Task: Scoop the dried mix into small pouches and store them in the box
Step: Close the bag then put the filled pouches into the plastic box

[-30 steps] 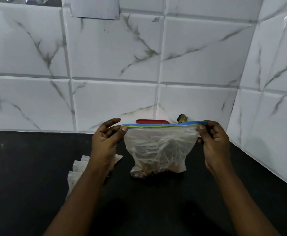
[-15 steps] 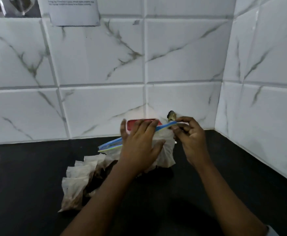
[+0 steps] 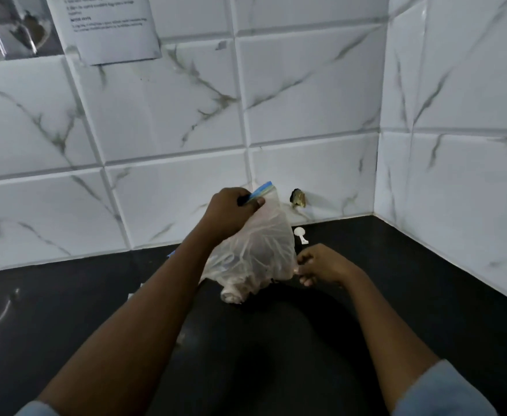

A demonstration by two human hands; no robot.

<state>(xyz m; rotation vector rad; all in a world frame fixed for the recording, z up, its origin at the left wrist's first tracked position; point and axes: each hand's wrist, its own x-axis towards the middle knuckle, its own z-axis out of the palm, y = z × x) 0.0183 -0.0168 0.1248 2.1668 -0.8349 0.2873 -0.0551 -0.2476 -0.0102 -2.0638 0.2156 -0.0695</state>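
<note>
A clear zip bag (image 3: 258,250) with a blue seal strip stands tilted on the black counter (image 3: 426,295), with pale crumpled contents at its bottom. My left hand (image 3: 231,211) grips the bag's top by the blue strip. My right hand (image 3: 318,264) pinches the bag's lower right corner near the counter. A small white scoop (image 3: 301,235) lies on the counter just behind the bag. The small pouches and the red box are hidden behind my left arm and the bag.
White marble-patterned tiles form the back wall and the right wall, meeting in a corner (image 3: 377,187). A printed paper sheet (image 3: 108,25) hangs at the top left. A small brass fitting (image 3: 298,199) sticks out of the back wall.
My left hand closed round the seal strip and bunched the bag's top. My right hand let go of the top and dropped to the lower right corner. The view shifted right, hiding the pouches.
</note>
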